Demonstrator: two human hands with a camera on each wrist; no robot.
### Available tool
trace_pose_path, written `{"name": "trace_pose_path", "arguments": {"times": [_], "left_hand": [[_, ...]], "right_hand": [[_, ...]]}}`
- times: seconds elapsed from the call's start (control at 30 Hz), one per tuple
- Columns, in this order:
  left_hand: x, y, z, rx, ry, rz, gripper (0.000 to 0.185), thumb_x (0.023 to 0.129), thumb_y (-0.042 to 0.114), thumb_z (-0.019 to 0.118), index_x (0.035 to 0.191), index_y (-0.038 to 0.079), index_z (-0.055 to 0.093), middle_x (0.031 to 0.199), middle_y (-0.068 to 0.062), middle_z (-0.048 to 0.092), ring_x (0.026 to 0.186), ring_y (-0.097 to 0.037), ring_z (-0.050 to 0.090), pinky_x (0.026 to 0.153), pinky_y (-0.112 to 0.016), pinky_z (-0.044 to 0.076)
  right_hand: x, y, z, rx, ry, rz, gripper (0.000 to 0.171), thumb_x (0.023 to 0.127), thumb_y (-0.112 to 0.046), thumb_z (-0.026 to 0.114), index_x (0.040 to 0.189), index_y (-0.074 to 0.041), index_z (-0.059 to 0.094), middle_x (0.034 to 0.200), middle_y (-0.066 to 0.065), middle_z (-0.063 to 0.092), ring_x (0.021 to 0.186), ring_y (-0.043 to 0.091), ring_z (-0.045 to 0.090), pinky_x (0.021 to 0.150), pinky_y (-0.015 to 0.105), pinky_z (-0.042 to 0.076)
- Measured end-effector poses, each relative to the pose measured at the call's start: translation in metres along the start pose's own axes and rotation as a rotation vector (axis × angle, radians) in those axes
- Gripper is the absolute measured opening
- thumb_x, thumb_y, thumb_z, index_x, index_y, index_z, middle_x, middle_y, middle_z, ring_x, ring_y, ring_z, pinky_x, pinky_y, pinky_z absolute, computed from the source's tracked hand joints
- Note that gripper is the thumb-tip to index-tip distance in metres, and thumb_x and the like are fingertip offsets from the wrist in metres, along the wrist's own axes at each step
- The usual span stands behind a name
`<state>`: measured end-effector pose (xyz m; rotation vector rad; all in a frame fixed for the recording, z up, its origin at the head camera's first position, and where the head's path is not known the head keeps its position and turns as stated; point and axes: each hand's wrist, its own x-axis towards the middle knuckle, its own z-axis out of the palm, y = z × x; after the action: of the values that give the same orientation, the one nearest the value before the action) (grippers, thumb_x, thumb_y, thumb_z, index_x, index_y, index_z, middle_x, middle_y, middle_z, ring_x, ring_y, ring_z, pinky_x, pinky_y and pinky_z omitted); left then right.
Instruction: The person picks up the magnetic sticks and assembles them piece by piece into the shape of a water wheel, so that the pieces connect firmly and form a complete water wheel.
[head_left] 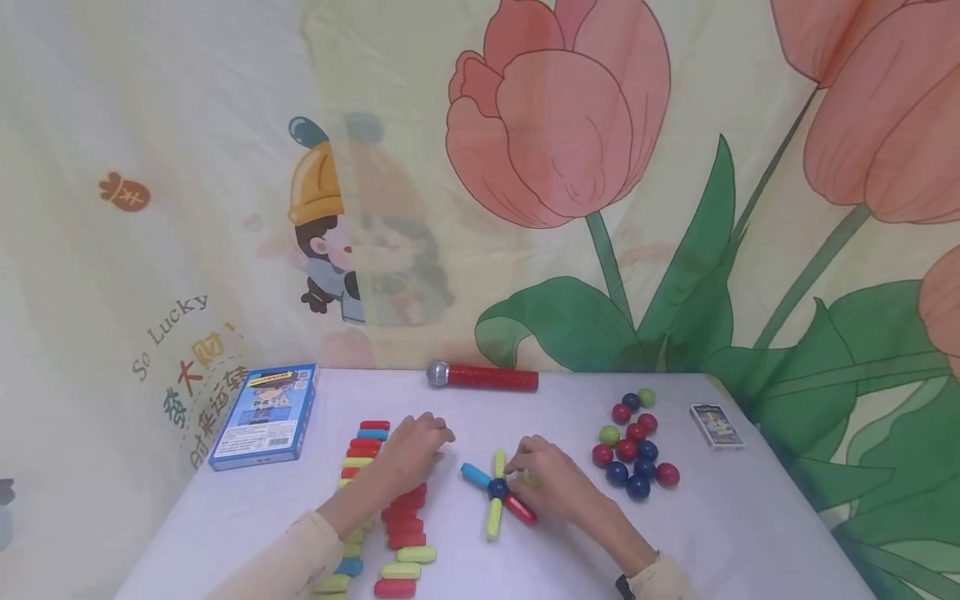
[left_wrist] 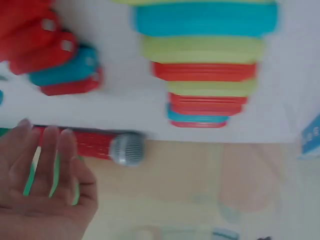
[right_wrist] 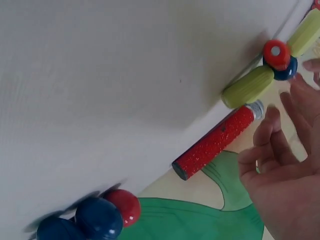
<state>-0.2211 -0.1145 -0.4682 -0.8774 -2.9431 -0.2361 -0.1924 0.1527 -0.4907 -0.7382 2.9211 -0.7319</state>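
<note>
Our right hand (head_left: 551,483) rests with loose, empty fingers at the stick cross (head_left: 497,492) mid-table (head_left: 750,517); our left hand (head_left: 411,454), open, hovers over the stick rows (head_left: 401,533); we judge a careless nudge could knock sticks off the blue ball (head_left: 497,488).

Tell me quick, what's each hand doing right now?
Left hand: open, over the sticks, holding nothing.
Right hand: open, fingers at the stick star.
</note>
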Motion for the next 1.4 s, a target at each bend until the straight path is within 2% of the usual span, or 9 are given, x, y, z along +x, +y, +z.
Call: {"name": "trace_pose_path", "arguments": {"times": [0.1,0.27,0.57,0.77,0.87,1.0,1.07,1.17,1.4], "left_hand": [[0.002,-0.020,-0.002,0.075,-0.059,-0.053,0.038,0.082,0.013,0.096,0.117,0.013,0.082,0.106,-0.005,0.076,0.106,-0.025,0.071,0.096,-0.047,0.059],[0.003,-0.037,0.003,0.091,-0.109,-0.053,0.033,0.079,0.017,0.098,0.108,0.012,0.084,0.093,-0.003,0.075,0.095,-0.023,0.072,0.089,-0.043,0.061],[-0.002,-0.037,-0.005,-0.085,-0.153,-0.048,0.020,0.085,0.016,0.093,0.103,0.010,0.085,0.092,-0.001,0.076,0.093,-0.023,0.072,0.091,-0.047,0.060],[0.000,-0.037,0.001,-0.027,-0.146,-0.061,0.025,0.083,0.019,0.095,0.102,0.011,0.081,0.087,0.001,0.072,0.088,-0.019,0.070,0.090,-0.044,0.060],[0.001,-0.030,0.001,0.041,-0.085,-0.040,0.031,0.083,0.023,0.096,0.106,0.012,0.078,0.088,0.001,0.073,0.088,-0.018,0.070,0.087,-0.040,0.058],[0.002,-0.004,-0.003,0.053,-0.001,0.059,0.038,0.084,0.027,0.096,0.114,0.014,0.077,0.097,0.001,0.077,0.093,-0.017,0.072,0.088,-0.038,0.057],[0.003,0.012,-0.002,0.029,0.000,0.112,0.036,0.085,0.028,0.095,0.114,0.015,0.078,0.094,0.003,0.077,0.090,-0.014,0.069,0.087,-0.036,0.056],[0.005,0.028,0.005,0.011,-0.016,0.140,0.030,0.086,0.029,0.094,0.110,0.017,0.081,0.085,0.006,0.074,0.082,-0.009,0.063,0.081,-0.031,0.051],[0.005,0.040,0.023,-0.013,0.001,0.135,0.027,0.087,0.029,0.092,0.109,0.017,0.083,0.087,0.006,0.076,0.082,-0.009,0.060,0.079,-0.030,0.049]], "right_hand": [[-0.001,0.000,-0.003,0.037,-0.050,-0.011,0.023,0.089,-0.015,0.089,0.112,-0.020,0.085,0.103,-0.010,0.066,0.097,0.007,0.061,0.088,0.029,0.059],[0.000,-0.005,-0.001,0.017,-0.078,-0.063,0.029,0.088,-0.016,0.091,0.116,-0.019,0.085,0.105,-0.008,0.067,0.096,0.005,0.058,0.087,0.023,0.057],[0.004,-0.012,0.006,-0.103,-0.005,-0.050,0.025,0.086,-0.023,0.094,0.110,-0.019,0.086,0.099,-0.009,0.066,0.090,0.004,0.055,0.081,0.023,0.056],[0.004,-0.014,0.009,-0.105,0.043,-0.044,0.025,0.084,-0.024,0.095,0.106,-0.018,0.087,0.095,-0.010,0.065,0.087,0.004,0.053,0.079,0.025,0.054],[0.004,-0.016,0.012,-0.106,0.075,-0.035,0.024,0.084,-0.025,0.095,0.105,-0.017,0.087,0.093,-0.009,0.064,0.086,0.005,0.052,0.078,0.026,0.051],[0.004,-0.018,0.015,-0.123,0.102,0.007,0.024,0.085,-0.027,0.095,0.105,-0.016,0.086,0.095,-0.008,0.064,0.086,0.006,0.052,0.076,0.026,0.049],[0.004,-0.018,0.015,-0.130,0.113,0.023,0.024,0.085,-0.028,0.095,0.104,-0.017,0.086,0.095,-0.008,0.063,0.086,0.006,0.052,0.076,0.026,0.049],[0.004,-0.017,0.016,-0.130,0.133,0.017,0.024,0.084,-0.028,0.095,0.103,-0.017,0.085,0.094,-0.009,0.062,0.085,0.006,0.052,0.076,0.027,0.049],[0.004,-0.016,0.016,-0.109,0.142,-0.016,0.023,0.084,-0.025,0.096,0.102,-0.015,0.085,0.092,-0.010,0.062,0.085,0.006,0.052,0.077,0.027,0.049]]}}
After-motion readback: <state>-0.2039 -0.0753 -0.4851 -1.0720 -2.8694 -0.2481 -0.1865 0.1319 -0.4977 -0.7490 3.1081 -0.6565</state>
